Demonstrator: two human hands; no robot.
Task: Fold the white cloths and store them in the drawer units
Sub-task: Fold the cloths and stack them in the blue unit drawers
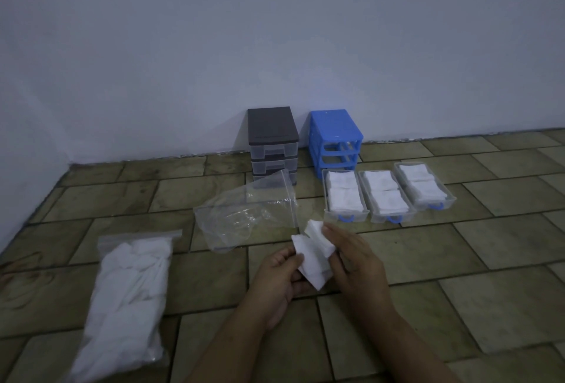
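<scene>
A small white cloth (pixel 312 252), partly folded, hangs between both hands above the tiled floor. My left hand (pixel 279 278) pinches its lower left side and my right hand (pixel 356 260) grips its right edge. A blue drawer frame (pixel 334 135) stands by the wall with all its slots bare. Three clear drawers with blue handles lie in a row before it, left (pixel 344 196), middle (pixel 385 197) and right (pixel 423 185), each packed with folded white cloths. A grey drawer unit (pixel 272 138) stands left of the blue one, its drawers shut.
A zip bag (pixel 128 300) stuffed with white cloths lies on the floor at the left. An empty clear zip bag (pixel 244 214) lies crumpled in front of the grey unit. A white wall closes off the back of the tiled floor.
</scene>
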